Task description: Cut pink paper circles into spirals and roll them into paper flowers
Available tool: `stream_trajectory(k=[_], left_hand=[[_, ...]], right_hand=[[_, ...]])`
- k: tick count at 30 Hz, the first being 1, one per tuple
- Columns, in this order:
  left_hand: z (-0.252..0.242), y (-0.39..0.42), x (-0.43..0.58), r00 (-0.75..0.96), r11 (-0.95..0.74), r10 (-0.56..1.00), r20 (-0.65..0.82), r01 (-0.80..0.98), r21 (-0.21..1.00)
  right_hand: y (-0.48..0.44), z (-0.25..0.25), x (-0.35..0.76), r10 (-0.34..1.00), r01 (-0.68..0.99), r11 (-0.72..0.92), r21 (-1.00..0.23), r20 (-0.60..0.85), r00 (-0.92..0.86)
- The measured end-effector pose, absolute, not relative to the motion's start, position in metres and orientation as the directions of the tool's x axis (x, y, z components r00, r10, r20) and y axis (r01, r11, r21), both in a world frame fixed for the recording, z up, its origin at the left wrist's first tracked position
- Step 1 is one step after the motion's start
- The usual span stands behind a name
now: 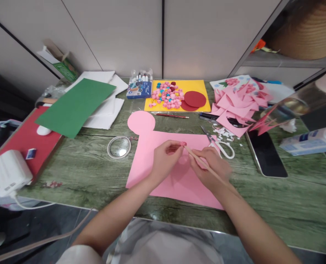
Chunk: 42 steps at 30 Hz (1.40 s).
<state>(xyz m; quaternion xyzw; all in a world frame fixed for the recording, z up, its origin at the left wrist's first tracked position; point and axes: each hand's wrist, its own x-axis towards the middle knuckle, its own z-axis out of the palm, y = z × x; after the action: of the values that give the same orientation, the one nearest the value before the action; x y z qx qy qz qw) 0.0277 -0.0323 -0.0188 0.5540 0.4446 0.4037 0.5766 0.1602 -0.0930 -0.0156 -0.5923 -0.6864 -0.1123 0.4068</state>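
Note:
My left hand (167,157) pinches a small pink paper roll (183,143) between thumb and fingertips, above a pink paper sheet (152,165). In my right hand (211,165) is a long, narrow pale strip (200,160), its tip meeting the roll; whether it is paper or a thin stick I cannot tell. The strip runs back along my right wrist. Just beyond the right hand lie white-handled scissors (226,149), blades pointing away. A stack of pink paper circles (141,123) overlaps the sheet's far left corner.
A yellow sheet (204,86) bears several small coloured rolls (168,96) and dark red circles (195,99). Pink scraps (234,104) and a phone (267,153) lie right. Leftward are a tape roll (119,147), green sheet (76,106) and white charger (10,172).

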Motion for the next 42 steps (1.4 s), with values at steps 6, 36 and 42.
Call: stream_trajectory(k=[6,36,42], left_hand=[[-0.017,-0.035,0.029,0.296,0.06,0.953,-0.062,0.017,0.998],[-0.022,-0.037,0.03,0.347,0.009,0.937,-0.04,0.092,0.996],[-0.024,-0.035,0.031,0.313,0.073,0.945,-0.092,0.069,0.995]], right_hand=[[-0.091,-0.017,0.168,0.719,0.919,0.328,-0.219,0.688,-0.092],[-0.095,-0.02,0.178,0.721,0.921,0.356,-0.159,0.674,-0.162],[-0.092,-0.011,0.169,0.716,0.889,0.391,-0.237,0.686,-0.131]])
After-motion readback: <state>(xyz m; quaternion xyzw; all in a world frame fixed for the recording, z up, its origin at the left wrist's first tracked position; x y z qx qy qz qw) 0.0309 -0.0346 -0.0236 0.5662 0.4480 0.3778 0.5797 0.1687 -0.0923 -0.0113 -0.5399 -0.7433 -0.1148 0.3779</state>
